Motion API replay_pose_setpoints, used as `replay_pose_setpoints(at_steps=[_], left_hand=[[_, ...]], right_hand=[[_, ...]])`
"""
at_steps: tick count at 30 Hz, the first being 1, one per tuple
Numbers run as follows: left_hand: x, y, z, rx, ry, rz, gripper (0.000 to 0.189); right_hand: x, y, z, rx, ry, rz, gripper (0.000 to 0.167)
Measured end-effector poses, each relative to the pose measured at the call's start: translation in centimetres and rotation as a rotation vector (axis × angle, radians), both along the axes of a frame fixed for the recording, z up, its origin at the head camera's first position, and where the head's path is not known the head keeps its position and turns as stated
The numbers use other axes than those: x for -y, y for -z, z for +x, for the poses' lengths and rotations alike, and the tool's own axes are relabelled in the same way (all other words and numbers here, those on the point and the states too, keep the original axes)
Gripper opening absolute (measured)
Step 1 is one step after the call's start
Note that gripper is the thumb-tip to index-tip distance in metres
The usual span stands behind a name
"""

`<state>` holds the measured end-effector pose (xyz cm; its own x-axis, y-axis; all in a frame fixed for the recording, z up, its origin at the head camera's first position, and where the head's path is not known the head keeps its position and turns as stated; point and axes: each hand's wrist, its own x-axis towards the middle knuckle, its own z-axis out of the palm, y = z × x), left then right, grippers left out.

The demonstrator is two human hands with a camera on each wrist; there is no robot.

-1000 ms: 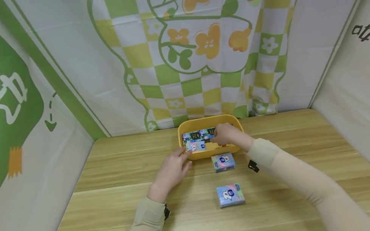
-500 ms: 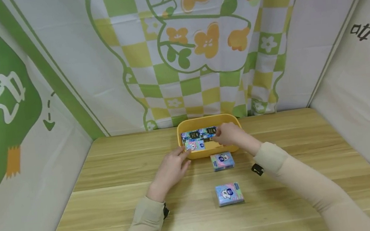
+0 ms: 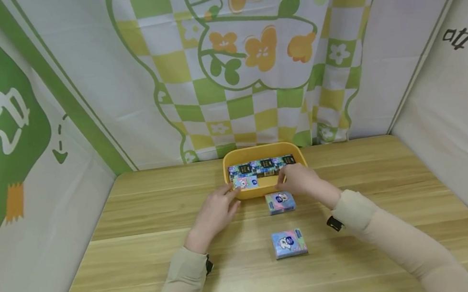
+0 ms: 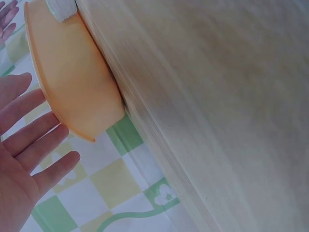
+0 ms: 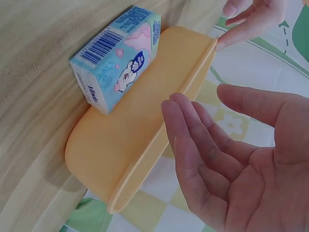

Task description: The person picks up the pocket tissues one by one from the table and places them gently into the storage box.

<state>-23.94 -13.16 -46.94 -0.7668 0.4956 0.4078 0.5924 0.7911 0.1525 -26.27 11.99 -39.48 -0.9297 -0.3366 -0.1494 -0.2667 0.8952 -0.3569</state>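
A yellow basket [image 3: 251,193] stands at the back of the table. Inside, three dark blue patterned packs [image 3: 267,164] form a row along the rear, and one light blue and pink tissue pack [image 3: 245,183] lies front left. My left hand [image 3: 216,215] rests its extended fingertips on the basket's front left rim; the left wrist view shows these fingers spread. Over the front right rim is my right hand [image 3: 304,180], its fingers loosely bent with nothing between them in the right wrist view. Just below it, a light blue tissue pack [image 5: 120,63] sits against the basket's front wall.
Another light blue tissue pack [image 3: 289,244] lies on the wooden table [image 3: 142,253], nearer the person. A checked, flowered curtain [image 3: 240,111] hangs directly behind the basket. White cloth walls [image 3: 450,107] flank the table on both sides.
My right hand has drawn back from the rear right of the basket to its front rim, uncovering the right-hand dark blue pack. The left hand stays at the rim.
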Motion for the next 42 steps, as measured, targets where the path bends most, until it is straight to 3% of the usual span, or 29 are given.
replay_pose_setpoints(at_steps=[6, 22, 28, 42], left_hand=[[0.0, -0.1, 0.2, -0.011, 0.012, 0.013, 0.034], [-0.1, -0.2, 0.2, 0.002, 0.013, 0.029, 0.034], [-0.1, -0.1, 0.1, -0.007, 0.014, 0.027, 0.034], [-0.1, -0.1, 0.0, 0.009, 0.000, 0.009, 0.036]], right_hand=[[-0.3, 0.3, 1.2, 0.045, 0.008, -0.014, 0.016], [-1.3, 2.0, 3.1, 0.046, -0.023, -0.006, 0.016], [-1.4, 2.5, 3.5, 0.035, -0.041, -0.028, 0.014], [-1.0, 3.5, 4.1, 0.115, -0.043, -0.058, 0.016]])
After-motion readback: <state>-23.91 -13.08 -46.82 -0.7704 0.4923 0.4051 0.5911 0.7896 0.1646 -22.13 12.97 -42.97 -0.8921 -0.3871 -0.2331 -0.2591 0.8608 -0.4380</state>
